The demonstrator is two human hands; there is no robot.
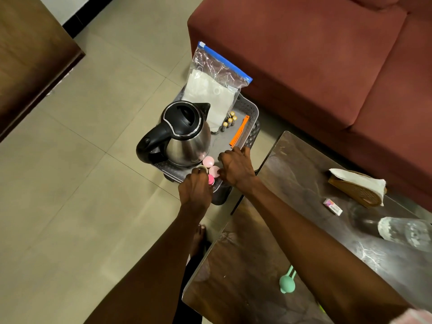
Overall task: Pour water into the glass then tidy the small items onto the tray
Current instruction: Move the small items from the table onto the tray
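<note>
A grey perforated tray (pixel 253 111) stands on the floor beside the table. It holds a steel kettle (pixel 184 136) with a black lid, a zip bag (pixel 215 90), several batteries (pixel 230 120), an orange clip (pixel 239 135) and pink round items (pixel 208 162). My left hand (pixel 195 189) hovers at the tray's near edge, its fingers closed around a small pale ring-like item. My right hand (pixel 236 168) reaches into the tray beside the pink items; its fingertips are hidden. The glass (pixel 404 231) lies at the right edge of the table.
A dark glossy table (pixel 292 183) carries a napkin holder (pixel 357 188), a small box (pixel 333 206) and a mint green item (pixel 287 282). A maroon sofa (pixel 327 54) stands behind it. My foot (pixel 198 239) rests on the tiled floor below the tray.
</note>
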